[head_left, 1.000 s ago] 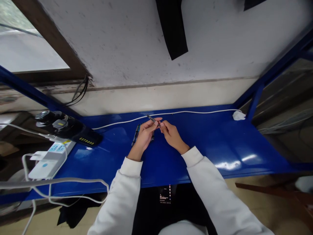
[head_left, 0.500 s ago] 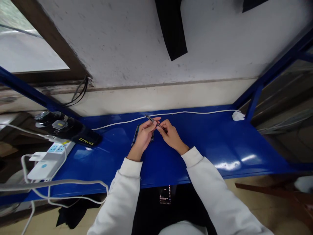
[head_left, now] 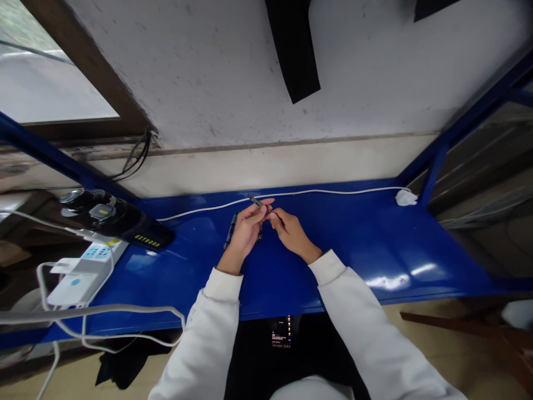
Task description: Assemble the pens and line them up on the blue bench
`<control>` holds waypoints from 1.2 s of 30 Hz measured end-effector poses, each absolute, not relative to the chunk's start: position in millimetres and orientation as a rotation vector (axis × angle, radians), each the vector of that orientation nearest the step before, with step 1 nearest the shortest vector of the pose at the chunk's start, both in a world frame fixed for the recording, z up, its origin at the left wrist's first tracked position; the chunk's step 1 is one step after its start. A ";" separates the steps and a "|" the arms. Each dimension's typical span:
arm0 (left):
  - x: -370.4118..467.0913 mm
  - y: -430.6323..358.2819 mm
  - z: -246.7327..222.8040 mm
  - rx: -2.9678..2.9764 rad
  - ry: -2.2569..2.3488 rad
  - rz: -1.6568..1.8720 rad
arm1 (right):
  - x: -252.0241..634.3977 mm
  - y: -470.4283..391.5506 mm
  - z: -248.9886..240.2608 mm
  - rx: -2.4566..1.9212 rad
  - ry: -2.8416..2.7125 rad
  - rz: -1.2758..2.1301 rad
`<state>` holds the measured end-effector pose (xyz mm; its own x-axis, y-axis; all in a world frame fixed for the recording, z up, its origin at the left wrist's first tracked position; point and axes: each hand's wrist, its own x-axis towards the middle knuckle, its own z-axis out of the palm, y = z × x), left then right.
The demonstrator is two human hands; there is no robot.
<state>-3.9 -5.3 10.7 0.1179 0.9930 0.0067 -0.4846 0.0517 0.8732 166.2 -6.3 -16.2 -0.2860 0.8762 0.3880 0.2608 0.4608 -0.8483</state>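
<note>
Our left hand still pinches the thin pen part above the table. Our right hand has slid in, its fingertips closing on the part's near end beside the left thumb.

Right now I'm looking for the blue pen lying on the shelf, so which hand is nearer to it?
Left. The left hand sits just right of the blue pen, nearly touching it. The right hand lies farther right, beyond the left hand.
</note>
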 end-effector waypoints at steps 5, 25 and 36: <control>-4.4 -5.6 11.9 0.854 0.749 1.309 | 166.1 -6.0 -15.6 -0.985 -1.763 0.865; -2.7 -9.1 17.9 0.917 0.663 1.312 | 168.9 -5.6 1.0 -0.684 -1.274 1.804; -7.3 -2.9 11.5 0.937 0.751 1.437 | 170.1 -5.3 0.3 -0.695 -1.140 1.660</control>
